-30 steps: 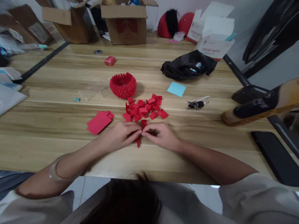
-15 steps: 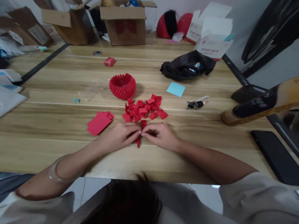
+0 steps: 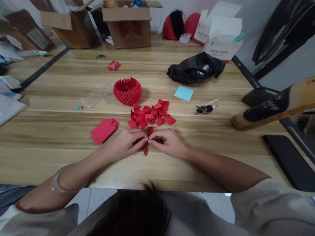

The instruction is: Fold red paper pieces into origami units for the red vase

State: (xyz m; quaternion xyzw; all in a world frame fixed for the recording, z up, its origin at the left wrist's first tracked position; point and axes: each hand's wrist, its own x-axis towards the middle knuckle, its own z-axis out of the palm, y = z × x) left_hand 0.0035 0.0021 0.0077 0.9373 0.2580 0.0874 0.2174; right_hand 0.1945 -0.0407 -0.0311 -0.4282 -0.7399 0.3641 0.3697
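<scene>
My left hand (image 3: 129,141) and my right hand (image 3: 167,142) meet fingertip to fingertip near the table's front edge, both pinched closed. A small red paper piece (image 3: 144,150) pokes out below the touching fingers, mostly covered by them. Just above the fingertips shows another bit of red paper (image 3: 150,130); whether it is the same piece I cannot tell. Beyond the hands lies a loose heap of folded red paper pieces (image 3: 149,117). Left of it rests a stack of flat red paper slips (image 3: 102,130). Behind the heap stands a round red bowl of interlocked folded paper (image 3: 127,93).
Farther back are a small red packet (image 3: 113,66), a black plastic bag (image 3: 194,69) and cardboard boxes (image 3: 131,34). To the right lie a blue sticky note (image 3: 183,93), keys (image 3: 206,108), a bottle (image 3: 265,106) and a black phone (image 3: 290,162).
The view has shifted very slightly, so the table items sit a little farther left. Both hands keep the same pinch, with no clear movement.
</scene>
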